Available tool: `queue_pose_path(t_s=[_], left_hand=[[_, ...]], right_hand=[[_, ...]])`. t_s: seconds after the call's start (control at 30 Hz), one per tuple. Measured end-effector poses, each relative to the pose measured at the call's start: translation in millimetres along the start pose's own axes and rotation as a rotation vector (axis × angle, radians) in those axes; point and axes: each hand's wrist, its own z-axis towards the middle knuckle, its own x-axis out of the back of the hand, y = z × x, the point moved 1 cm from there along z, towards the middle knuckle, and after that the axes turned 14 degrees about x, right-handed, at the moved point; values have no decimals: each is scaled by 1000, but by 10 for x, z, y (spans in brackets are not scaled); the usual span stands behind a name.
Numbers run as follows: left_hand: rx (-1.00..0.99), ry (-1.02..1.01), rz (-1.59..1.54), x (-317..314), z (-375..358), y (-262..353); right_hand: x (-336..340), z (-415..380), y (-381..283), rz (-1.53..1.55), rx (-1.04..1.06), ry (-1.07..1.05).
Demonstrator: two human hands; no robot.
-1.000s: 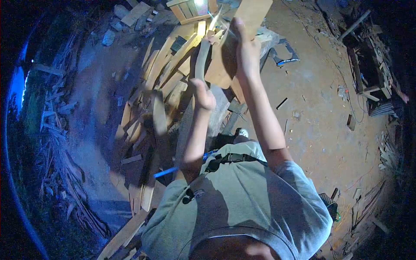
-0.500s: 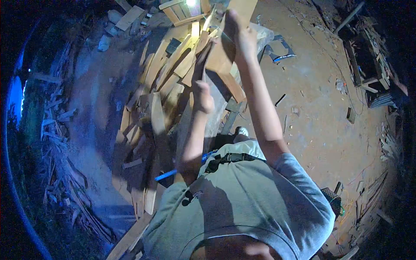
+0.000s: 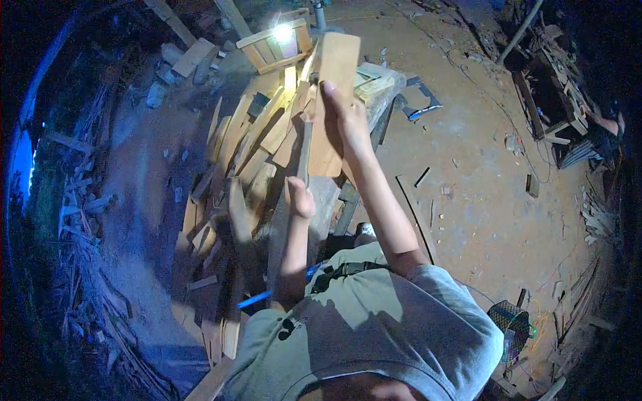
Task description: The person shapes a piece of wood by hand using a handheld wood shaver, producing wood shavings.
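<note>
My right hand (image 3: 349, 123) is closed round a flat wooden board (image 3: 340, 57) with rounded corners, its thumb across the face. The board stands nearly upright over the bench. Lower and to the left, my left hand (image 3: 302, 199) grips a thin board (image 3: 305, 150) seen almost edge-on, beside the first one. Its thumb points up, while its other fingers are mostly hidden. Both hands are above a heap of cut wood pieces (image 3: 257, 164) lying on the long bench (image 3: 381, 90).
A lit lamp (image 3: 283, 32) shines by a slatted wooden crate (image 3: 271, 53) at the far end. A wooden frame (image 3: 545, 107) stands at the right. A black mesh basket (image 3: 509, 324) is at lower right. Scraps and cords lie on the dirt floor (image 3: 481, 220).
The right hand has drawn the board closer and turned it, so its broad face now shows. The left hand has come down slightly with the thin board. My view has shifted too.
</note>
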Motion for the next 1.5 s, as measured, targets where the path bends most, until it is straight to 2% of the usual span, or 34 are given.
queue_pose_path(t_s=[0.03,0.07,0.1,0.17,0.2,0.23,0.27,0.3,0.33,0.37,0.4,0.5,0.57,0.63,0.83,0.9,0.93,0.97,1.03,1.07,1.1,1.17,1.2,1.3,1.37,1.43,1.47,1.5], left_hand=[[-26,-11,49,43,6,-55],[-50,-18,98,91,2,-116],[-71,-20,147,152,-24,-180],[-93,-19,200,229,-24,-160],[-50,-26,-46,257,32,-157],[-5,-35,-292,271,73,-137],[312,218,-737,241,80,-21],[317,222,-738,142,31,81],[116,99,-429,4,-20,189],[-87,-26,-119,-138,-47,317],[-194,-174,-192,-267,10,471],[-142,-104,-346,-219,-1,518],[-77,-34,-415,-133,-25,533],[-71,-20,-507,-85,-26,539],[-145,32,-416,-99,-113,417],[-150,131,-293,-109,-139,389],[-247,99,-260,-377,-124,609],[-249,103,-258,-373,-123,592],[-347,5,-45,-371,-126,558],[-379,88,-3,-539,-104,652],[-383,95,-2,-527,-56,686],[-338,165,-274,-514,21,816],[-440,190,-58,-653,8,919],[-546,101,-101,-674,17,762],[-546,176,-52,-675,29,855],[-399,197,-266,-584,94,935],[-464,103,-270,-589,96,923],[-470,103,-272,-611,100,870]], right_hand=[[-41,32,-44,82,80,58],[-19,36,-139,107,-42,36],[-45,-19,-171,105,-50,35],[-82,-134,-182,-256,-138,5],[-40,-191,-67,-208,-37,-104],[1,-164,38,-211,-38,-106],[25,-94,110,-77,50,-59],[73,-74,165,57,135,-9],[-41,-98,-124,124,-39,8],[-16,17,-91,108,47,41],[36,74,-99,84,83,70],[61,140,-246,-12,280,44],[122,132,-242,28,351,21],[171,73,-246,33,343,63],[168,-64,-218,79,350,144],[140,-101,-195,119,354,173],[142,-120,-170,144,375,199],[134,-136,-156,167,396,225],[48,-202,-99,180,421,290],[-25,-293,-74,238,401,281],[-105,-395,-50,298,379,273],[-287,-506,-150,323,367,287],[-328,-499,-212,317,418,249],[-476,-261,-349,280,549,247],[-491,-230,-293,327,568,178],[-412,-479,-319,285,439,175],[-369,-467,-286,277,516,186],[-341,-387,-268,280,517,180]])
